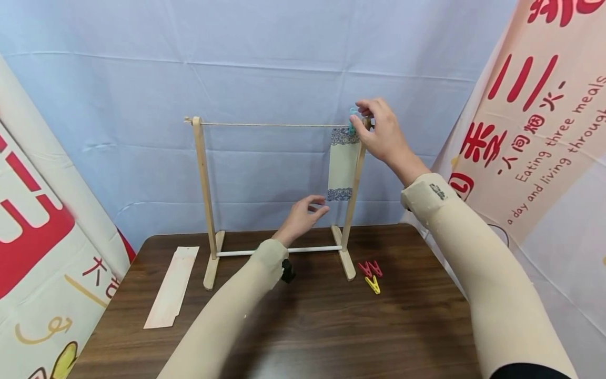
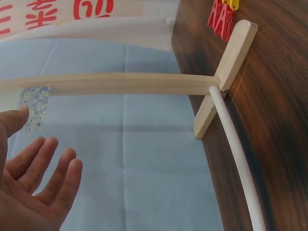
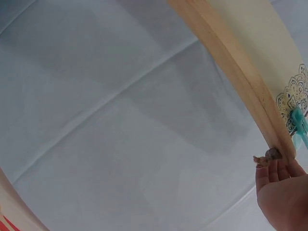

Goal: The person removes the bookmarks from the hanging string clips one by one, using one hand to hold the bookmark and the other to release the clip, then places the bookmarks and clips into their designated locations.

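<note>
A pale paper strip [image 1: 343, 163] with blue patterned ends hangs from the cord [image 1: 265, 125] of a wooden stand, beside its right post [image 1: 354, 205]. A teal clothespin [image 1: 352, 126] sits upright at the strip's top edge. My right hand [image 1: 382, 131] is at the post's top, its thumb close against the clothespin and its fingers loosely bent; in the right wrist view its fingers [image 3: 273, 171] lie by the cord's knot [image 3: 273, 154]. Below the strip, my left hand [image 1: 303, 217] holds nothing, fingers spread near the patterned lower end [image 2: 34, 108].
More pale strips [image 1: 172, 287] lie stacked on the dark wooden table [image 1: 322, 321], left of the stand. Right of the stand lie red clothespins [image 1: 371, 268] and a yellow clothespin [image 1: 372, 285]. A white bar [image 1: 314, 249] joins the stand's feet. Pale blue cloth [image 1: 270, 173] hangs behind.
</note>
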`<state>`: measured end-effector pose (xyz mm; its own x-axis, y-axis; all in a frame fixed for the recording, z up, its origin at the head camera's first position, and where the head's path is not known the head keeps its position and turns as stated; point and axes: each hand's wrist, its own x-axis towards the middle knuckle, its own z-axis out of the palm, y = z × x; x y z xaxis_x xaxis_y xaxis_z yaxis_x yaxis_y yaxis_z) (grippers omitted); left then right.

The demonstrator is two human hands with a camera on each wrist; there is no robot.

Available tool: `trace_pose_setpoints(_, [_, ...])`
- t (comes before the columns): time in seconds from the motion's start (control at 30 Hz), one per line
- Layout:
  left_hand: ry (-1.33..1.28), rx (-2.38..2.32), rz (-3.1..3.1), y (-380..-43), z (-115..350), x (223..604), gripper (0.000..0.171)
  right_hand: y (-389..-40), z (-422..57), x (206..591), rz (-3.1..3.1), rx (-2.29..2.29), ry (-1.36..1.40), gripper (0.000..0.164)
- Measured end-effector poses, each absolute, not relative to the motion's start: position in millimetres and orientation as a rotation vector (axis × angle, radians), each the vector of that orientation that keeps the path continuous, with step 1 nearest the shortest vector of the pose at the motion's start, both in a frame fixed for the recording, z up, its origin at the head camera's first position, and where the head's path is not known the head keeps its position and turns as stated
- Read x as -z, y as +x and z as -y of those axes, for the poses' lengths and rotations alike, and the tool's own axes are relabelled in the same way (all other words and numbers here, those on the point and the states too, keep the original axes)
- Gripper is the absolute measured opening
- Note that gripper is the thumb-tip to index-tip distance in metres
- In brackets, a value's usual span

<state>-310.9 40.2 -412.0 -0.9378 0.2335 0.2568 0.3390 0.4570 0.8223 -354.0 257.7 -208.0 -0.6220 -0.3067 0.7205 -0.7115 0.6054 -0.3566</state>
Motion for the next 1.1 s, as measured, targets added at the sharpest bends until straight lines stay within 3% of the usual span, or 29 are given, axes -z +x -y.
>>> trace_pose_setpoints(1.1, [-0.532,1.461,2.557,-314,-54,409,0.033,-355,-250,212,2.169,-1.13,0.725,0.035])
